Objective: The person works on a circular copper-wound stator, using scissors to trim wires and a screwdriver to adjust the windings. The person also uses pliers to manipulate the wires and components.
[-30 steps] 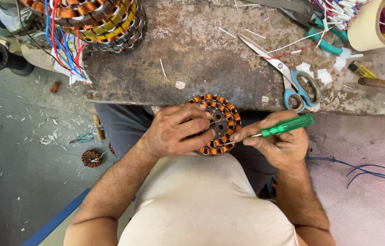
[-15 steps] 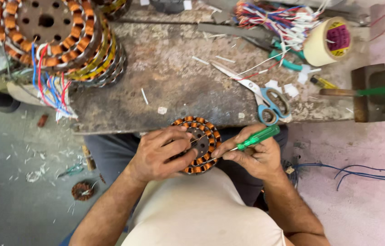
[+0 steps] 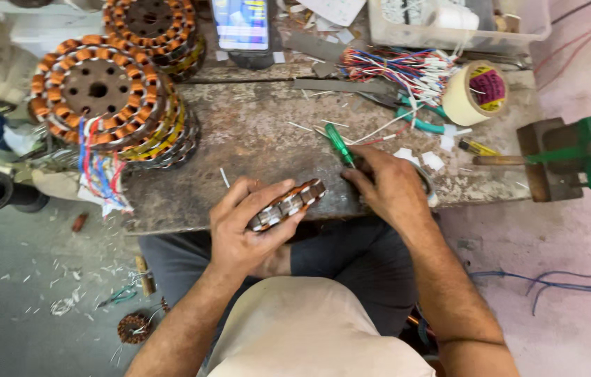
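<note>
Both hands busy: left hand [image 3: 243, 234] fingers curled round wound stator [image 3: 287, 204], edge-on; right hand [image 3: 390, 187] fingers pinching green screwdriver [image 3: 339, 145].

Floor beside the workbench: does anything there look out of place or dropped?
Yes. A small copper-wound coil ring lies on the grey floor among white wire scraps, away from the stacked wound stators on the bench.

A single head-worn camera looks steeply down from close above, over the person's chest and lap, onto the worktop [image 3: 260, 139] edge, with floor visible to both sides of the hands.
</note>
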